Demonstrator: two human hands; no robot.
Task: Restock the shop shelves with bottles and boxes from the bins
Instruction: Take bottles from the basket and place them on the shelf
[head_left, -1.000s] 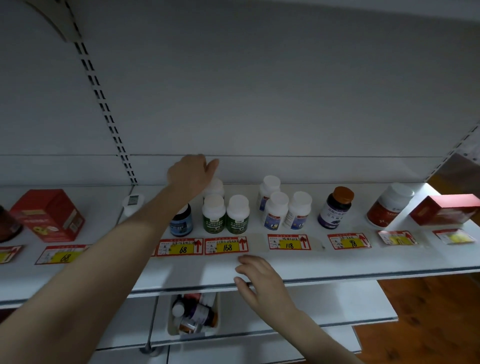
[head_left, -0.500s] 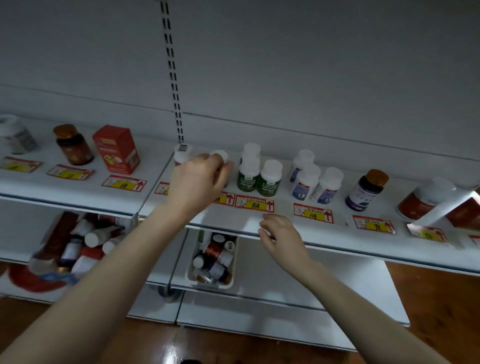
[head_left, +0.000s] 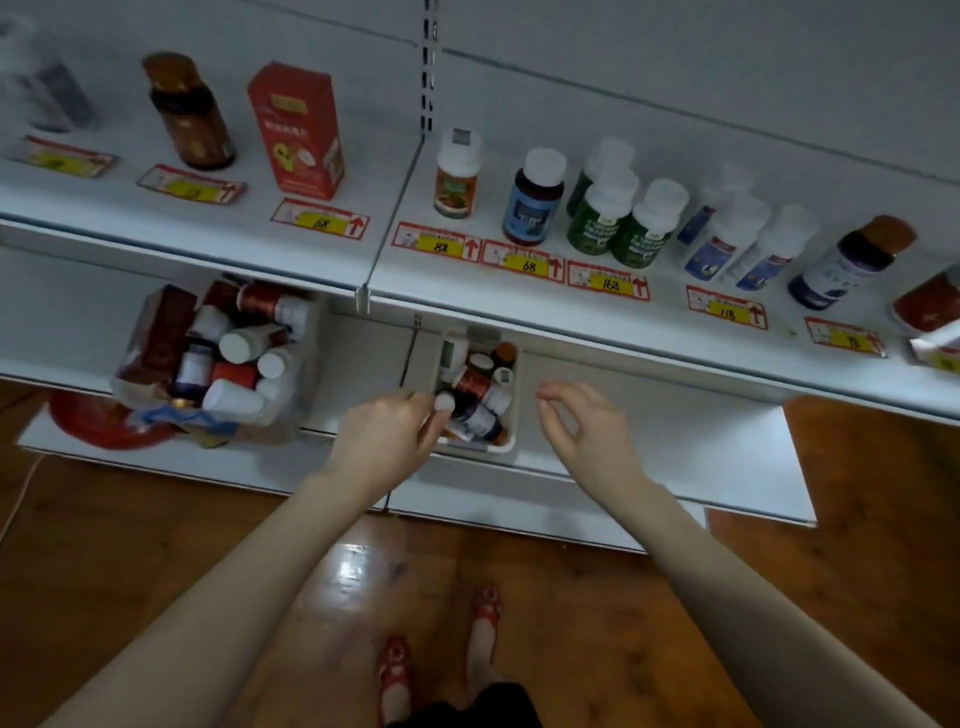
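Left hand (head_left: 387, 434) reaching into small white bin (head_left: 506, 441) on lower shelf (head_left: 675, 441), fingers closing on white cap of bottle (head_left: 444, 402) lying in bin among other bottles. Right hand (head_left: 584, 428) hovering just right of bin, fingers loosely curled, gripping nothing. Second bin (head_left: 218, 358), clear, sitting further left, holding bottles and boxes. Upper shelf (head_left: 519, 306) carrying standing bottles, red box (head_left: 298, 130), price tags along front.
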